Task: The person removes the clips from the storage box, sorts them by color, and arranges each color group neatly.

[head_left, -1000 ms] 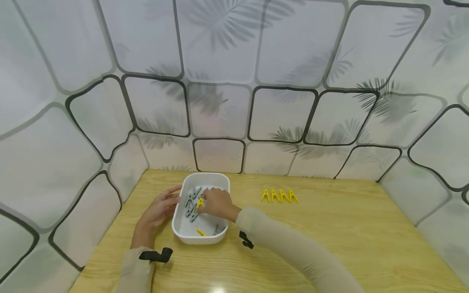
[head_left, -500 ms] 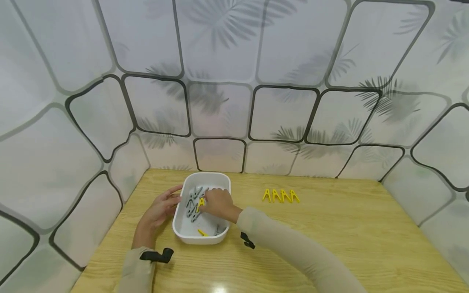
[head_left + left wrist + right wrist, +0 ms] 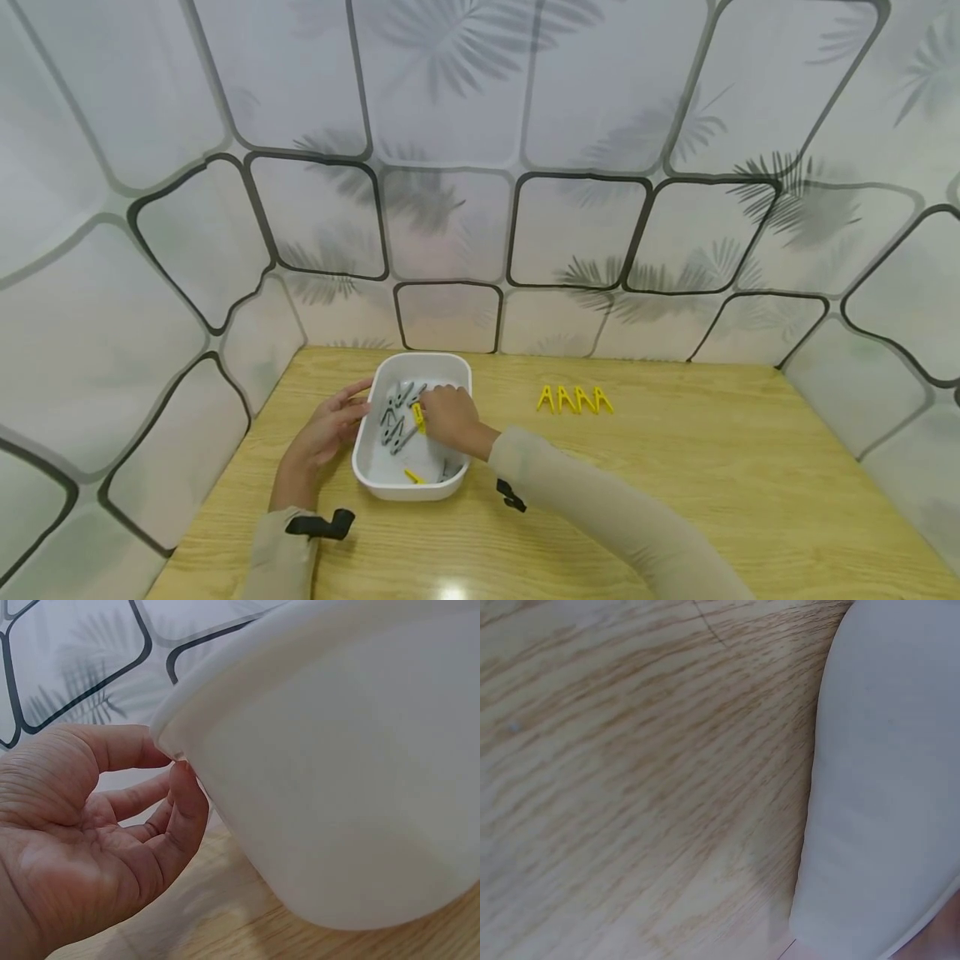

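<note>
A white tub [image 3: 408,492] holds several grey clothespins [image 3: 394,423] and a yellow clothespin [image 3: 413,476] near its front wall. My right hand [image 3: 450,417] reaches inside and pinches another yellow clothespin [image 3: 418,417] just over the grey ones; its fingertips are partly hidden. At the tub's left side, my left hand [image 3: 333,425] holds the rim with curled fingers. In the left wrist view, its fingertips [image 3: 187,784] meet right under the lip of the tub [image 3: 337,787]. The right wrist view shows mostly the tub's outer wall [image 3: 885,787] and a sliver of skin.
Several yellow clothespins [image 3: 575,400] stand in a row on the wooden table [image 3: 675,467], right of the tub. A patterned wall covering [image 3: 450,225] rises behind the table and along both sides. Partly under the tub's near-right corner, more grey pieces [image 3: 450,471] lie inside.
The yellow clothespin in my right hand has turned from showing its A shape to a narrow edge, and shifted slightly right. My left hand stays at the rim.
</note>
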The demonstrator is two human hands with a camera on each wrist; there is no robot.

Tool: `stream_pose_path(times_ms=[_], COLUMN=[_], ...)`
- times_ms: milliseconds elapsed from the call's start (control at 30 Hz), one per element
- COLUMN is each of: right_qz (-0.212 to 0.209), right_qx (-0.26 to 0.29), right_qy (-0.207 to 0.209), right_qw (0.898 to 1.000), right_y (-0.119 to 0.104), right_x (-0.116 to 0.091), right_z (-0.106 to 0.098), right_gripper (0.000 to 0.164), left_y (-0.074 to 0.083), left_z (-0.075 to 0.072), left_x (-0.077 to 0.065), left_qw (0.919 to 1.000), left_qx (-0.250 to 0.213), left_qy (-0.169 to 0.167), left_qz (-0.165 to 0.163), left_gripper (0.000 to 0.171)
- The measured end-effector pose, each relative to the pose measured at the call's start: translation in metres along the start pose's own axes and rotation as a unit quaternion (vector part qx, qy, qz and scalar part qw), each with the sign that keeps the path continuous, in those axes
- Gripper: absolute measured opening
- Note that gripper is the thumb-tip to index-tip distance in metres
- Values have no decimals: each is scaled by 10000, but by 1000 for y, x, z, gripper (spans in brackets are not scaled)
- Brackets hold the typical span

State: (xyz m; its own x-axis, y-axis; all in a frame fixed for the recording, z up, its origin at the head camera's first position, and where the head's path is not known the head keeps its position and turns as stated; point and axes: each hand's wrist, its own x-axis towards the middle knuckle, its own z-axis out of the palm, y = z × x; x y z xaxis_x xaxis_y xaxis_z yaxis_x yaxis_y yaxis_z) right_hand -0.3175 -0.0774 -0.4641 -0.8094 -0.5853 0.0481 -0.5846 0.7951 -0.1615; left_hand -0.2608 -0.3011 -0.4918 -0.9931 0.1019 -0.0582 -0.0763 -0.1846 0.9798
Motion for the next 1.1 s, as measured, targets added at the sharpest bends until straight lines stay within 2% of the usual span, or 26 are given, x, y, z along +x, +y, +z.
stream_pose_path(times_ms=[100, 267, 367, 467, 667, 900, 1100], right_qz=[9, -53, -69, -104, -41, 212, 310], right_qx=[-42, 99, 130, -8, -335, -440, -474], right_qy=[146, 456, 495, 519, 443, 249, -2], right_qw=[9999, 9989, 9987, 9986, 9984, 9985, 9984], right_y=[-1, -2, -2, -2, -3, -4, -6], right_x=[0, -2, -2, -2, -3, -7, -10], right_z=[0, -2, -2, -1, -1, -2, -4], right_gripper=[18, 15, 19, 15, 11, 36, 36], left_y=[0, 0, 1, 1, 0, 0, 0], left_z=[-1, -2, -2, -3, -2, -1, 0], left_x=[0, 0, 0, 0, -1, -1, 0], left_qw=[10000, 9999, 9999, 9999, 9999, 9999, 9999], left_qx=[-8, 37, 18, -36, -103, -153, -153], left_qy=[10, 84, 72, 69, 21, 15, -14], left_qz=[2, -64, -82, -93, -47, -62, -27], left_gripper=[44, 45, 44, 43, 41, 44, 44])
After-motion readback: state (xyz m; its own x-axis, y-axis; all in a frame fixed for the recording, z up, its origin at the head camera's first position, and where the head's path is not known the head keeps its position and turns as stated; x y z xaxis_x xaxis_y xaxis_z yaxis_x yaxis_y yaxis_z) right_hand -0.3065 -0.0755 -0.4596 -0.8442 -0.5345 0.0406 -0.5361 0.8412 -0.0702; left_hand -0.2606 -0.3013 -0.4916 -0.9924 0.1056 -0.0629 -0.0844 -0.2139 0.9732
